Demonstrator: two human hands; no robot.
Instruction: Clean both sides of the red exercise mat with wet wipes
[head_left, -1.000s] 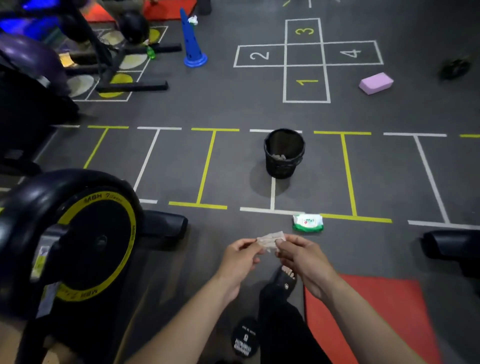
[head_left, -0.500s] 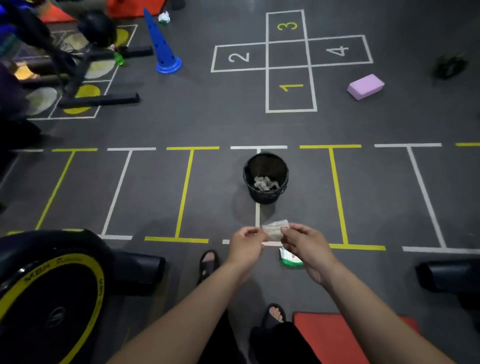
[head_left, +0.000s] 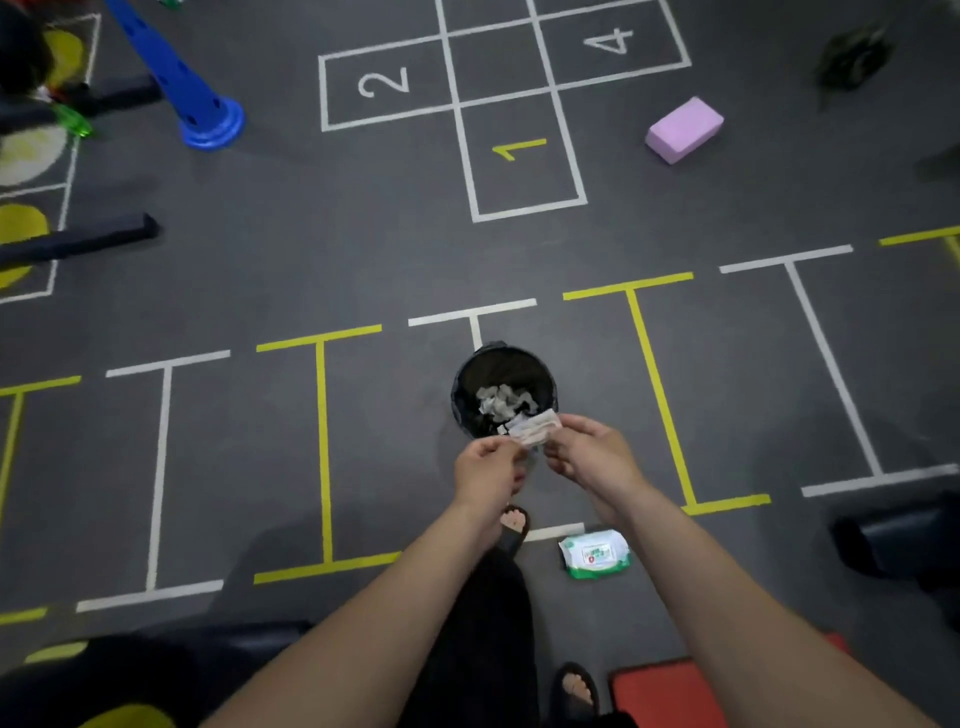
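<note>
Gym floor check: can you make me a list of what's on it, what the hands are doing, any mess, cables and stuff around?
Surface: dark floor with white and yellow lines.
Job's things: wipe at black bin rim; wipes pack on floor; red mat corner.
Clutter: crumpled wipes in bin.
Hands: left hand and right hand pinch the wipe.
Cables: nothing seen.
Surroundings: blue cone, purple block.

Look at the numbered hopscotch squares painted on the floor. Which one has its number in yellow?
Square 1, the hopscotch box nearest the bin. Squares 2 and 4 carry white numerals.
</note>
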